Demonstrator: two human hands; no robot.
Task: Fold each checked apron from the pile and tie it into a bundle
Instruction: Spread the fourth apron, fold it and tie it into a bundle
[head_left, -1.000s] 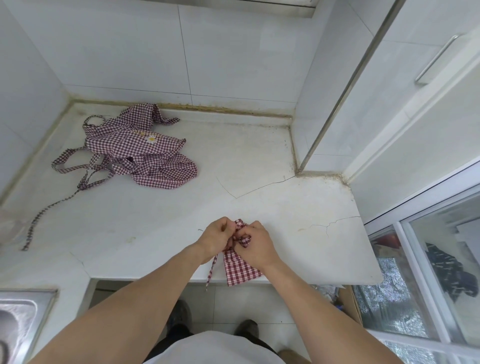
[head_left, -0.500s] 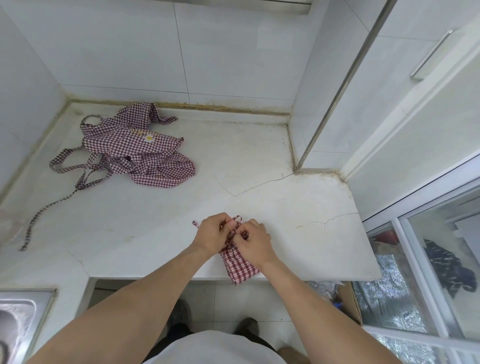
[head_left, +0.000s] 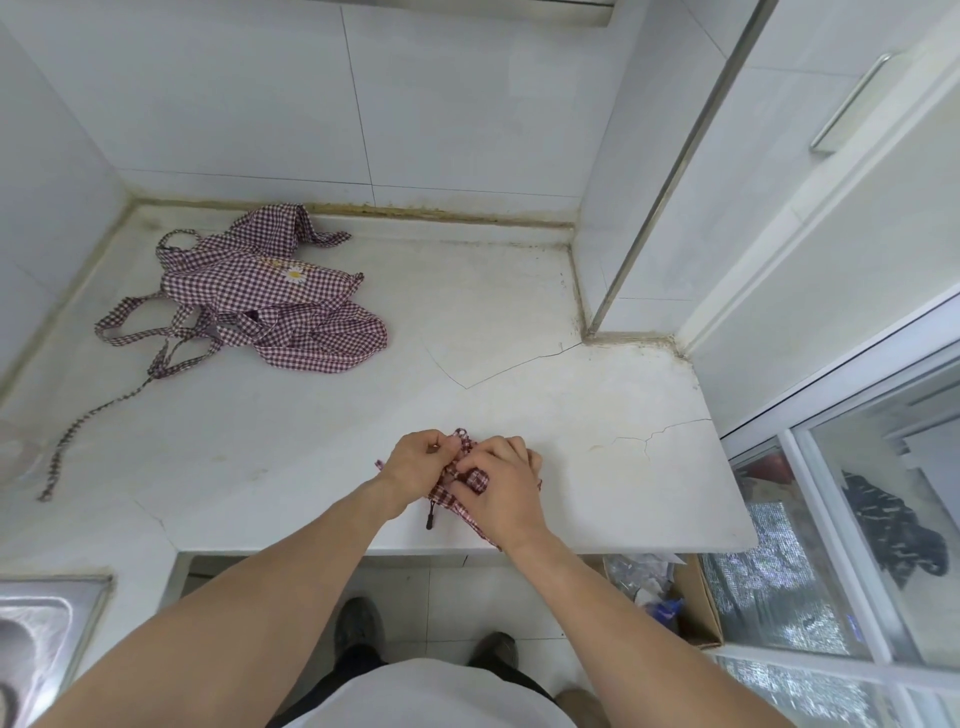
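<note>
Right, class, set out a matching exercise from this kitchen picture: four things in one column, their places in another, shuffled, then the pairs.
Things:
1. apron pile
2. folded apron
3. sink
4. cardboard box

Places:
A. on the floor, below the counter's right end
B. far left of the counter
C. bottom left corner
D. near counter edge, held by both hands

Pairs: 1-B, 2-D, 3-C, 4-A

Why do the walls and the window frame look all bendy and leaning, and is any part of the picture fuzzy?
Head view: the wide-angle lens bends straight lines near the edges, so the metal strip leans. Light is soft and even, with no hard shadows on the counter. The forearms at the bottom look stretched; the hands and folded apron stay fairly sharp.
</note>
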